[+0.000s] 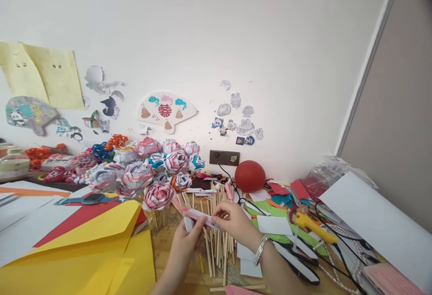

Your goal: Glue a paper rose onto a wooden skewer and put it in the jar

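Note:
A folded strip of pink and white paper (203, 216) stretches between my two hands over the table. My left hand (189, 240) pinches its left part between thumb and fingers. At the strip's right end, my right hand (232, 223) grips it with thumb and fingertips; a silvery bracelet circles that wrist. Below and behind the hands lie many thin wooden sticks (221, 250). Just left of my hands stands a bunch of paper roses, with a pink rose (159, 195) nearest. The fingers partly cover the strip.
Yellow paper sheets (77, 259) and a blue watch (91, 198) are at left. A red balloon (250, 176) rests by the wall. On the right are a yellow hot glue gun (313, 227) with its cord, scissors (297, 196), paper scraps and a white sheet (378, 227).

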A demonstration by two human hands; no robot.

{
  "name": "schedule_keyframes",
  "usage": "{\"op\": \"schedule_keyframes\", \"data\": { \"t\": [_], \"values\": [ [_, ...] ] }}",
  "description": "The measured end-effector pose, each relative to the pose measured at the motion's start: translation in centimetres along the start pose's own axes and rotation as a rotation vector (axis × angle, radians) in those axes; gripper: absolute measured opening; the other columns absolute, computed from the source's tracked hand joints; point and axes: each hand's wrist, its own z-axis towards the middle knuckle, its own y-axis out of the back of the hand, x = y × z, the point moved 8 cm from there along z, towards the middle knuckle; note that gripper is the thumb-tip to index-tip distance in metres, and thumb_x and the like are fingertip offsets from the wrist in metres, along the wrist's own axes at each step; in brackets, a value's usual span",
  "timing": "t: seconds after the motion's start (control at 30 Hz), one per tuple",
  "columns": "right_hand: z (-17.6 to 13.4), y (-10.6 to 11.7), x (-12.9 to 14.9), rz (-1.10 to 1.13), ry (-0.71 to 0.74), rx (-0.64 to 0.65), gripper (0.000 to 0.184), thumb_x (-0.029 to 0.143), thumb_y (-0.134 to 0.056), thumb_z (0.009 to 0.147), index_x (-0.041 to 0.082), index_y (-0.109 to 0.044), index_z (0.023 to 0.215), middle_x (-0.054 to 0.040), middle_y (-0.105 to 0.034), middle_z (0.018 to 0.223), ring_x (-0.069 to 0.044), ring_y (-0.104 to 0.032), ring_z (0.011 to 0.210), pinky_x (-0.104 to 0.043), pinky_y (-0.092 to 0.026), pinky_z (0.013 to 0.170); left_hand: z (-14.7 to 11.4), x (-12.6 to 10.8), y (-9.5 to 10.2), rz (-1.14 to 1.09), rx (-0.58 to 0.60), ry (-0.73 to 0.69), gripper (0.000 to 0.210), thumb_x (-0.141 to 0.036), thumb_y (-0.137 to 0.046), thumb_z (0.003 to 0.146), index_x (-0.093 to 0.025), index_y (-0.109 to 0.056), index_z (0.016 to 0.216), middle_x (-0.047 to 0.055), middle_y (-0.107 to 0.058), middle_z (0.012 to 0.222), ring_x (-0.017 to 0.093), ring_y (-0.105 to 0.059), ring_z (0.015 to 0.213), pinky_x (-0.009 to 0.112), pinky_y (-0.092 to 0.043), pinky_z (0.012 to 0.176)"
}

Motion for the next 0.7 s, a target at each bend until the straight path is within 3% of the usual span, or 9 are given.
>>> {"op": "schedule_keyframes", "data": {
  "t": [0.13, 0.2, 0.37, 0.47, 0.7],
  "values": [
    [0.2, -1.3, -1.3, 0.134, -0.061, -0.012, 0.010, 0.019, -0.061, 0.067, 0.018, -0.064, 0.077, 0.0003, -0.061, 0.070, -0.015, -0.057, 0.069, -0.025, -0.045, 0.063, 0.0, -1.5, 1.5, 0.020, -0.151, -0.110, 0.068, -0.047, -0.072, 0.055, -0.022, -0.040, 0.109, -0.015, -0.035, 0.040, 0.006, -0.029, 0.030, 0.017, -0.022, 0.032],
    [0.3, -1.9, -1.9, 0.187, -0.075, -0.012, 0.016, 0.022, -0.063, 0.068, 0.018, -0.065, 0.083, -0.0015, -0.063, 0.077, -0.017, -0.059, 0.075, -0.027, -0.046, 0.068, 0.1, -1.9, 2.0, 0.031, -0.191, -0.138, 0.078, -0.045, -0.073, 0.055, -0.023, -0.033, 0.118, -0.015, -0.036, 0.041, 0.008, -0.032, 0.030, 0.017, -0.023, 0.032],
    [-0.1, -2.8, -1.9, 0.226, -0.045, 0.111, 0.027, 0.036, -0.060, 0.075, 0.018, -0.068, 0.092, -0.0059, -0.065, 0.087, -0.019, -0.060, 0.078, -0.030, -0.047, 0.070, 1.2, -1.0, 2.6, -0.066, -0.170, -0.116, 0.067, -0.046, -0.072, 0.055, -0.024, -0.038, 0.109, -0.016, -0.035, 0.039, 0.006, -0.029, 0.028, 0.015, -0.021, 0.031],
    [-0.3, -2.8, -1.7, 0.210, -0.022, 0.211, 0.036, 0.033, -0.070, 0.065, 0.022, -0.067, 0.099, -0.0059, -0.061, 0.097, -0.020, -0.059, 0.084, -0.030, -0.046, 0.074, 1.6, -0.6, 2.9, -0.113, -0.186, -0.109, 0.058, -0.046, -0.073, 0.054, -0.023, -0.041, 0.096, -0.016, -0.037, 0.040, 0.003, -0.026, 0.027, 0.014, -0.020, 0.030],
    [-0.1, -3.0, -1.8, 0.219, 0.006, 0.224, 0.045, 0.029, -0.075, 0.059, 0.026, -0.066, 0.103, -0.0048, -0.059, 0.098, -0.021, -0.057, 0.088, -0.031, -0.045, 0.077, 1.4, -0.5, 2.7, -0.122, -0.193, -0.085, 0.055, -0.047, -0.073, 0.053, -0.020, -0.044, 0.091, -0.015, -0.036, 0.039, 0.002, -0.026, 0.027, 0.014, -0.020, 0.030]
  ]
}}
